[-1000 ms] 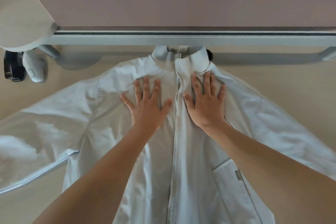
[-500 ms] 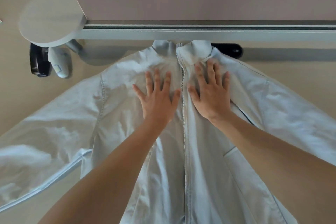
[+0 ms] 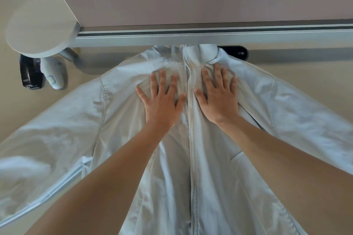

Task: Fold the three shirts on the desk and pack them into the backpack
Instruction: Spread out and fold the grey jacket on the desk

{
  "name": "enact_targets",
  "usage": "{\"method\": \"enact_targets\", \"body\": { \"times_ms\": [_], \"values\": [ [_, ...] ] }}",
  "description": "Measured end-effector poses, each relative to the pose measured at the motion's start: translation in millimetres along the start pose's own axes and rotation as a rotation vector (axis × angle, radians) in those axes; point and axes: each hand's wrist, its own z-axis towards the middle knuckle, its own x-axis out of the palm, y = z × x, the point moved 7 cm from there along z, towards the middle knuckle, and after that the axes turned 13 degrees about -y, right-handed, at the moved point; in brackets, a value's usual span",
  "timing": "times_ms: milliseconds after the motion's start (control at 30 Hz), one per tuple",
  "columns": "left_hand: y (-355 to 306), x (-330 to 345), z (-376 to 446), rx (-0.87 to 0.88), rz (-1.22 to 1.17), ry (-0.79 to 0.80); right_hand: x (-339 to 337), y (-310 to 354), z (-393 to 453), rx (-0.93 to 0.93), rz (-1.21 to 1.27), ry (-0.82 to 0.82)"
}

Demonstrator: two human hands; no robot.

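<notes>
Head view: A pale zip-front shirt (image 3: pixel 219 168) lay spread face up on the desk (image 3: pixel 315 74), filling the centre and lower part of the frame, with its collar (image 3: pixel 202 52) at upper centre against a grey rail (image 3: pixel 210 34). The zip (image 3: pixel 190 120) ran vertically down the middle and was closed. Both sleeves extended outward toward the left and right frame edges.

The left hand (image 3: pixel 162 105) lay flat on the chest panel just left of the zip, fingers straight and spread, gripping nothing. The right hand (image 3: pixel 219 99) lay flat just right of the zip, fingers likewise straight and spread.

At upper left, a round pale disc (image 3: pixel 40 30) overhung a black-and-white device (image 3: pixel 44 72). A black object (image 3: pixel 238 53) showed just right of the collar.
</notes>
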Motion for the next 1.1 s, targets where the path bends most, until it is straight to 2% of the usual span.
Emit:
{"method": "enact_targets", "body": {
  "times_ms": [133,300,367,467,600,733,833,967,1100],
  "values": [
    [-23,-11,-39,0.056,-0.095,-0.021,-26,-9,-53,0.009,-0.008,-0.071],
    [-41,0,-65,0.044,-0.07,0.09,-12,-22,-89,-0.001,-0.052,0.021],
    [-48,-4,-59,0.014,-0.071,0.136,-10,-23,-84,0.007,0.001,0.04],
    [-71,-23,-56,-0.079,-0.155,0.132,-30,-33,-87,0.08,0.255,0.008],
    [-123,-48,-76,-0.036,-0.221,0.047,-84,-102,-130,0.353,0.37,-0.228],
    [-195,-45,-109,0.083,-0.251,0.114,-130,-198,-194,0.523,0.265,-0.317],
    [-263,-34,-140,0.208,-0.277,0.189,-155,-258,-237,0.594,0.081,-0.277],
    [-348,-19,-186,0.404,-0.189,0.228,-160,-314,-282,0.615,-0.059,-0.191],
    [-375,8,-213,0.411,-0.052,0.255,-129,-353,-316,0.644,-0.083,-0.078]
  ]
}}
